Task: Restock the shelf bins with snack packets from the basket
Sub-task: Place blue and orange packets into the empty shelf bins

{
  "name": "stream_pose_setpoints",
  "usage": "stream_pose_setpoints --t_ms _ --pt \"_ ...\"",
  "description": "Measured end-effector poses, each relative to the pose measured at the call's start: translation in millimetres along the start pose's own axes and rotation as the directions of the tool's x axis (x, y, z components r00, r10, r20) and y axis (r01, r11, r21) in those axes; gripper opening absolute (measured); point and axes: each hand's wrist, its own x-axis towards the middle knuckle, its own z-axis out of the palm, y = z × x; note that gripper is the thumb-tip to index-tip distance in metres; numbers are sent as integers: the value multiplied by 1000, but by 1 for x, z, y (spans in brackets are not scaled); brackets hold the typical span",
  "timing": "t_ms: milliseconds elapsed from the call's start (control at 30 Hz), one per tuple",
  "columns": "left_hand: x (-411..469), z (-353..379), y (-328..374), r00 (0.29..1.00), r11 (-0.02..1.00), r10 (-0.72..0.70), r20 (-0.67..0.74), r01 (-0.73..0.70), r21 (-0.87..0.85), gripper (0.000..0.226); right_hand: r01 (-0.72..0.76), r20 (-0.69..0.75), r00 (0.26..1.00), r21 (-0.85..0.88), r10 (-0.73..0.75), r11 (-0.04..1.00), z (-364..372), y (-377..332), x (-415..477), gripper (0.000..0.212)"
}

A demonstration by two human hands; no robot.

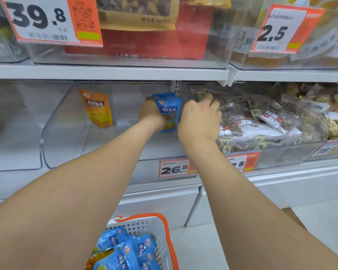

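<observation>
The left hand [151, 114] is gripping a blue snack packet [169, 112] upright, fingers curled round its left edge, deep inside the clear shelf bin [47, 133] on the middle shelf. The right hand [200, 118] is curling over the top edge of the divider wall between this bin and the neighbouring clear bin [281, 154], thumb and fingers wrapped on the rim, just beside the blue packet.

An orange snack packet [98, 108] is standing against the back of the same bin, well apart to the left, with bare bin floor lying between the two packets and in front of them. The neighbouring bin on the right is holding a heap of clear-wrapped snack bags [261, 121] reaching nearly to the shelf above. The white shelf edge [105, 73] overhead is hanging low over both hands, leaving only a narrow opening above the bin's curved front lip. A price tag reading 26.8 [175, 168] is sitting on the bin front below the forearms.

Down on the floor, the white basket with orange rim [164, 230] is holding more blue packets [125, 250], partly hidden by the left forearm.
</observation>
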Motion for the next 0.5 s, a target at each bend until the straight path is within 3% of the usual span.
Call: stream_pose_setpoints --t_ms 100,233,367,500 --pt "-5 -5 -3 998 999 -3 57 6 -52 72 8 2 1000 -28 -8 1000 -1 -1 -2 23" --pt "-22 -23 -6 995 998 29 94 -34 51 67 23 -55 998 -102 -28 995 -8 -8 -12 21" --pt "-48 -57 -20 965 928 240 107 -260 268 40 122 -73 989 -87 -128 989 -22 -28 -27 32" --pt "-78 -102 -33 877 815 480 28 -458 354 23 259 45 963 106 -265 960 -36 -59 -46 30"
